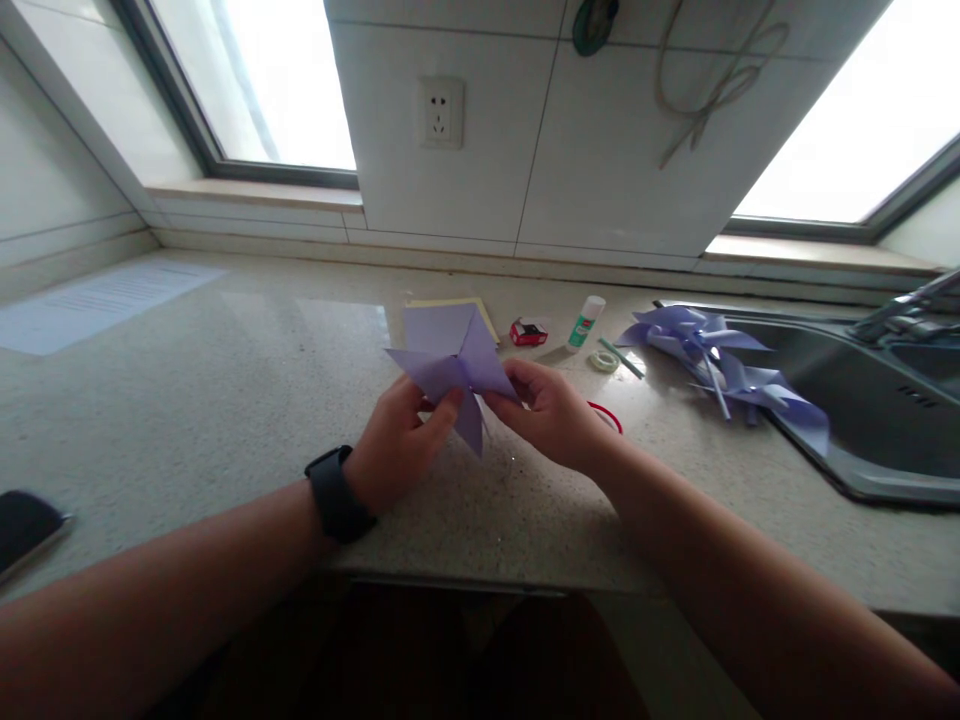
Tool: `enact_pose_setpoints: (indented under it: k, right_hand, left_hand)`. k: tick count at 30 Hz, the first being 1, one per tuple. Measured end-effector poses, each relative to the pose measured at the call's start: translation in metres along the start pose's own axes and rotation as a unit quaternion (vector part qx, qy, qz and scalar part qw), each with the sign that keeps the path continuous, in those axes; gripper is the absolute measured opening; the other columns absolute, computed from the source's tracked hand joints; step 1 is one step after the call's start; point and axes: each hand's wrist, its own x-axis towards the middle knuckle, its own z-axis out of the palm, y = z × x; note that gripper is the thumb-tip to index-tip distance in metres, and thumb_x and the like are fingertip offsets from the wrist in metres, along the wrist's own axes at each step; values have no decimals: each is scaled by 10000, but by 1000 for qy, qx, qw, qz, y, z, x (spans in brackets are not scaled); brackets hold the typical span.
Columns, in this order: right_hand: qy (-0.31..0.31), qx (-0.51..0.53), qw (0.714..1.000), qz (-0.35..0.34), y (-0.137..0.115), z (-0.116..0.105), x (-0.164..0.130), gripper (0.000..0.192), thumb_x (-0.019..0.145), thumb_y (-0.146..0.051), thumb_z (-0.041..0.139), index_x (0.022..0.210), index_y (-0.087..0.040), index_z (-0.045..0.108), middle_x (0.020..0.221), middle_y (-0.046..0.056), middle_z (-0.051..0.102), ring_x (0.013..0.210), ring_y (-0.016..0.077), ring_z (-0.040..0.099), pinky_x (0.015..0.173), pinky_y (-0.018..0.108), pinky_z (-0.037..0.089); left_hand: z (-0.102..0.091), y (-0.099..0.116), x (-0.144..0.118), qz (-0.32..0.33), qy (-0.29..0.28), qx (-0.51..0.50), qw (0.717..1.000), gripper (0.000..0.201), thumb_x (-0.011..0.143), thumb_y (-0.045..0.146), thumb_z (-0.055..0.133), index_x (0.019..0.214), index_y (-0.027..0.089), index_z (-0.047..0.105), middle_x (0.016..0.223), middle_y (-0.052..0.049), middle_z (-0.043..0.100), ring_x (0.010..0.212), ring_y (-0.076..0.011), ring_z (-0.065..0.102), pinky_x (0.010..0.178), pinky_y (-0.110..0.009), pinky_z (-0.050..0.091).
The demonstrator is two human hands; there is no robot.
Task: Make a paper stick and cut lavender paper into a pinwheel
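A purple paper pinwheel (442,372) is held up above the counter between my hands. My left hand (405,430) pinches its lower left part, with the thumb near the middle. At its right blade, my right hand (546,408) closes thumb and fingers on the paper. Part of a red loop (606,414), perhaps a scissors handle, shows behind my right wrist. Behind the pinwheel lies a stack of yellow and purple paper (486,318), partly covered by it. A small red box (529,332) and a glue stick (585,323) stand beyond my right hand.
A roll of tape (604,361) and a green stick (622,358) lie by the glue stick. Several purple pinwheels (701,345) rest beside the metal sink (885,420). Printed sheets (105,300) lie at the far left, and a dark object (28,530) at the left edge.
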Motion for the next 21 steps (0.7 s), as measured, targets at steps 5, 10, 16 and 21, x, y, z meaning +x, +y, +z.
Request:
enact_pose_setpoints:
  k: [5, 10, 16, 21]
  right_hand:
    - [86, -46, 995, -16, 0, -2, 0, 118, 915, -304, 611, 867, -198, 628, 734, -23, 564, 659, 123, 478, 589, 260, 371]
    - [150, -101, 983, -31, -8, -9, 1, 119, 878, -263, 625, 787, -190, 599, 664, -44, 499, 612, 110, 425, 553, 259, 331]
    - [169, -48, 984, -8, -7, -11, 2, 102, 884, -281, 612, 838, -192, 634, 728, -13, 615, 658, 127, 544, 612, 281, 426]
    - [186, 38, 981, 27, -10, -18, 5, 125, 834, -303, 649, 786, -193, 614, 741, 11, 679, 683, 153, 666, 639, 306, 530]
  left_hand:
    - [0, 2, 1, -21, 14, -21, 999, 211, 925, 297, 599, 1063, 156, 675, 1063, -90, 725, 930, -217, 674, 786, -340, 556]
    - [1, 7, 1, -31, 25, -82, 996, 183, 903, 267, 619, 1052, 173, 665, 1008, -57, 738, 891, -194, 674, 761, -318, 563]
    - [0, 9, 3, -32, 37, -116, 992, 118, 896, 283, 629, 969, 193, 651, 909, -19, 711, 788, -154, 644, 687, -275, 557]
    - [-4, 7, 6, -77, 55, -162, 982, 193, 883, 352, 678, 970, 190, 620, 965, -32, 704, 842, -176, 678, 692, -305, 601]
